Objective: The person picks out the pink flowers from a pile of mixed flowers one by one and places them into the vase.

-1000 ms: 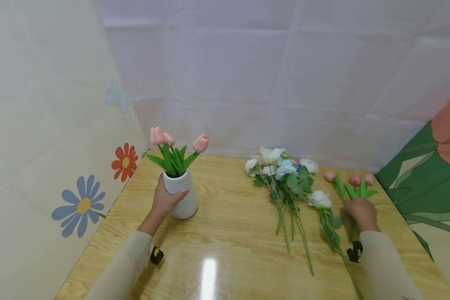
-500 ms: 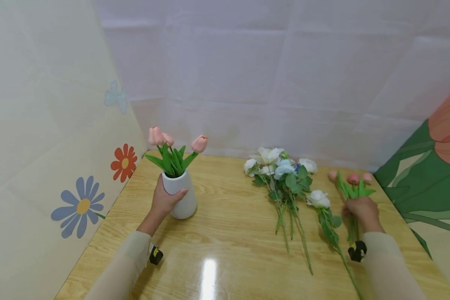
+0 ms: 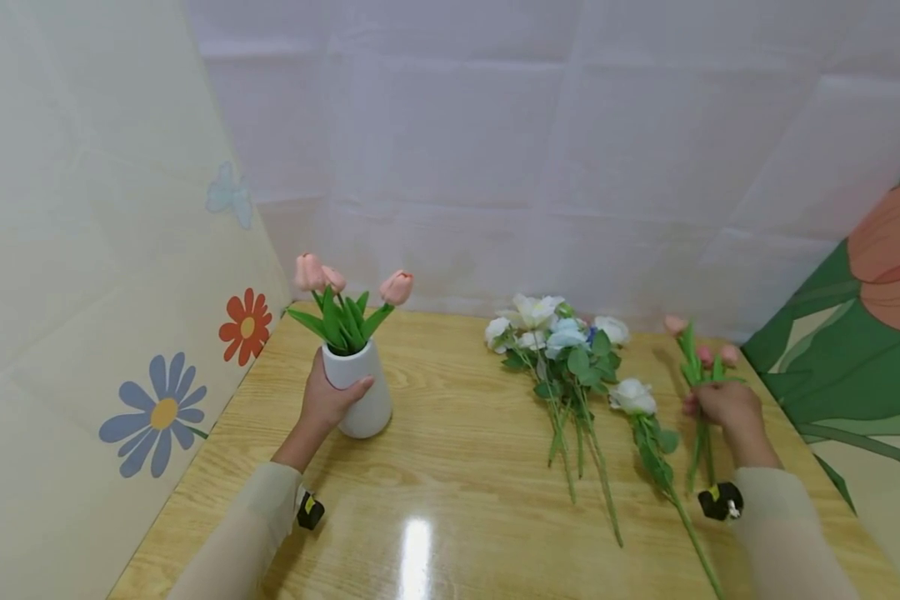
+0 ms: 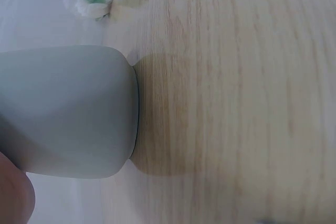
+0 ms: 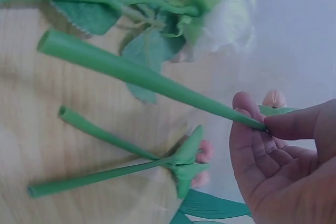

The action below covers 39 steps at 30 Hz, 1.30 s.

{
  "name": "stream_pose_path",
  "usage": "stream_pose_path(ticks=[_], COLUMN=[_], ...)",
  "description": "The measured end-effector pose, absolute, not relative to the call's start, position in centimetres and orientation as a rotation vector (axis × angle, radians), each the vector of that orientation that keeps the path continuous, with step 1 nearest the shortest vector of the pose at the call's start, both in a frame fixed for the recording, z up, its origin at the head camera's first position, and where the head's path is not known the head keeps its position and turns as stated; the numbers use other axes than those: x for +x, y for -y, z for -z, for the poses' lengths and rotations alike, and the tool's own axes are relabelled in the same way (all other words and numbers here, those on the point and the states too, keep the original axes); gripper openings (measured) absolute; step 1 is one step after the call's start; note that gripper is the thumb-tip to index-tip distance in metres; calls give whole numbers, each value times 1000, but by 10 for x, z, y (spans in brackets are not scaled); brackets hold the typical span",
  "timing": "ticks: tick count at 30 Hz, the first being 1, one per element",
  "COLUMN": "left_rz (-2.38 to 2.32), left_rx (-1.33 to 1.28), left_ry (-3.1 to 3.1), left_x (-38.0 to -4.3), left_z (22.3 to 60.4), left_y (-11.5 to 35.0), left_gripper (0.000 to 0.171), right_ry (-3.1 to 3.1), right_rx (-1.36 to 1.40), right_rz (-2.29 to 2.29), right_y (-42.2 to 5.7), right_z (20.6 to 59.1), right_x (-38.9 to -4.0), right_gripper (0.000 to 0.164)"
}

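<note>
Pink tulip (image 5: 147, 81) in right grip (image 3: 731, 408), white rose (image 3: 633, 397), mixed flowers (image 3: 567, 335) between it and vase (image 3: 369, 407) in left grip (image 3: 327, 403)

In the head view, the smooth white tapered vase (image 3: 371, 400) at seven o'clock hides the lower stems of the pink, green-leaved tulips (image 3: 333, 318) and some fingers of the left hand (image 3: 328, 405). The left wrist view crops the vase's top at nine o'clock; white flowers (image 4: 93, 9) at eleven blur.
</note>
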<state>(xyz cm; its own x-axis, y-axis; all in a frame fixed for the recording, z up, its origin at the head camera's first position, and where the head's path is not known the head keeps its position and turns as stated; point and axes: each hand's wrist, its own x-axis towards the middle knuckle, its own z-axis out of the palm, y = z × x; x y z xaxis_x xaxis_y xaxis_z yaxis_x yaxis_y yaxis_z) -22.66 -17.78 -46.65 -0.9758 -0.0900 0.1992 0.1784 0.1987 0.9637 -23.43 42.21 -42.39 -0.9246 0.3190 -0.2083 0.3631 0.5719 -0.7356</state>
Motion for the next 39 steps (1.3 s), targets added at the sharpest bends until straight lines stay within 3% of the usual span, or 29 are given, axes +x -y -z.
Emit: stream_pose_path(ticks=[22, 29, 35, 39], left_rz=[1861, 1880, 1892, 1881], left_rx=[-59, -55, -62, -61], left_ry=[2286, 2288, 2276, 2281], left_x=[-224, -225, -225, -225], left_z=[462, 462, 463, 463], left_y=[178, 178, 178, 177], left_gripper=[93, 93, 93, 93], right_ry=[-2783, -2829, -2849, -2837], right_rx=[455, 378, 346, 344], right_rz=[1532, 1583, 1583, 1582], right_y=[-386, -373, -360, -351], right_z=[388, 380, 374, 371], right_x=[-222, -216, -213, -213], right_gripper=[54, 19, 46, 47])
